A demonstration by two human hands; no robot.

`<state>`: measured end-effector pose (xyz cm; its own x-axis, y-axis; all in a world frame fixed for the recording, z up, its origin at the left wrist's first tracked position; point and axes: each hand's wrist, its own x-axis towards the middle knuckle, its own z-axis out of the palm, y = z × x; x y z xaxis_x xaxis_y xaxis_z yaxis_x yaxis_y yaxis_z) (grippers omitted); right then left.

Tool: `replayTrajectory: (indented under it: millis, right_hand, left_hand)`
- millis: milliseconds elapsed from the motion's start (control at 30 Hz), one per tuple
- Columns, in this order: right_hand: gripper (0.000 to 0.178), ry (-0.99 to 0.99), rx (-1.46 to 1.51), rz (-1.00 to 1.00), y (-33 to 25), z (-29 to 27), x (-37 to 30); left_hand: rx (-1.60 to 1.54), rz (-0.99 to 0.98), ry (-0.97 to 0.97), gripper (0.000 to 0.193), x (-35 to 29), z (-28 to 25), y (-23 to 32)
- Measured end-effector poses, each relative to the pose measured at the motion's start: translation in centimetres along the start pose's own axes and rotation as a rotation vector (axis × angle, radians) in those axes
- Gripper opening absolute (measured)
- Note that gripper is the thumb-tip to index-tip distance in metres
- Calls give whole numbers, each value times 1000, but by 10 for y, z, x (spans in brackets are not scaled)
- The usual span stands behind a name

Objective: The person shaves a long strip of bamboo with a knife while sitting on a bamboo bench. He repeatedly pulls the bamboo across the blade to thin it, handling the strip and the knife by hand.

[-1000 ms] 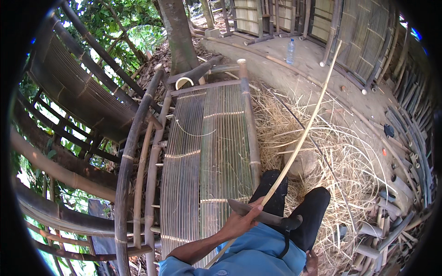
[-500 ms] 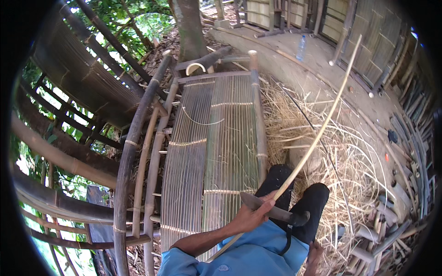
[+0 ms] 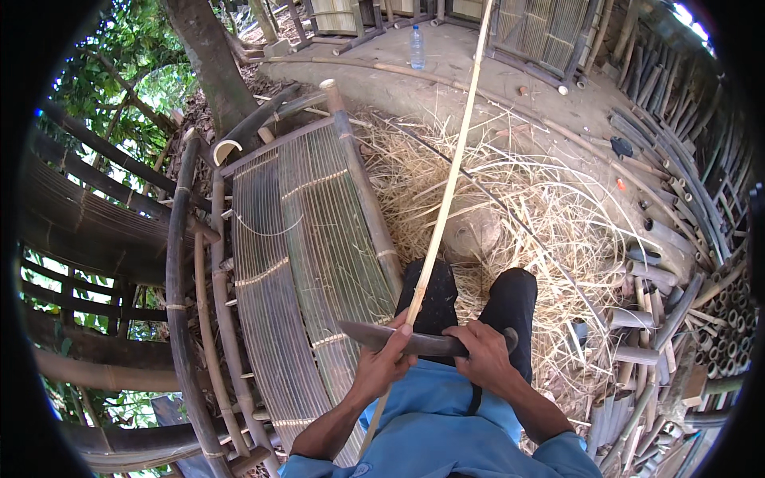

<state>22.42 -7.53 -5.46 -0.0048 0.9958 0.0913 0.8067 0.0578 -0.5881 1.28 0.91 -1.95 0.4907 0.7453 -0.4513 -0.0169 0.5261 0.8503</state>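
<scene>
A long pale bamboo strip (image 3: 446,191) rises from my lap and leans away past the top of the view. My left hand (image 3: 382,365) is closed round its lower part, with the thumb up against the blade of a knife (image 3: 368,333). The dark blade lies crosswise over the strip, its tip pointing left. My right hand (image 3: 484,352) is wrapped round the knife's dark handle, whose end shows beyond the fingers. The strip's lower end runs down beside my blue shirt. My fingers partly hide where blade and strip meet.
A slatted bamboo bench (image 3: 319,223) with pole rails stands at my left. Pale shavings (image 3: 550,239) cover the ground ahead and right, around a round wooden stump (image 3: 472,231). Cut bamboo pieces (image 3: 637,334) are piled at right. A plastic bottle (image 3: 417,49) stands farther off.
My right hand has come up from beside my lap and taken hold of the knife's handle. My left hand keeps the strip, which now stands more upright. The view has turned right.
</scene>
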Motion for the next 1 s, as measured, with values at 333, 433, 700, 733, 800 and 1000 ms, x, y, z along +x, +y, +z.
replayTrajectory:
  millis: [333, 433, 700, 733, 800, 1000]
  right_hand:
    - [44, 268, -57, 316, 39, -41, 54]
    - [63, 187, -84, 43, 36, -33, 63]
    - [73, 141, -342, 22, 80, -102, 115]
    - [77, 127, -291, 126, 99, -118, 127]
    - [88, 159, -231, 341, 126, -152, 154]
    - [91, 558, -116, 562, 160, -200, 160]
  left_hand:
    - [302, 185, 130, 29, 6, -15, -9]
    - [341, 144, 106, 29, 4, -6, -14]
    - [540, 167, 125, 26, -36, -13, -26]
    - [539, 167, 118, 26, -40, -16, -33]
    - [449, 210, 129, 30, -49, -25, -44]
    - [334, 37, 83, 23, -31, -40, -48]
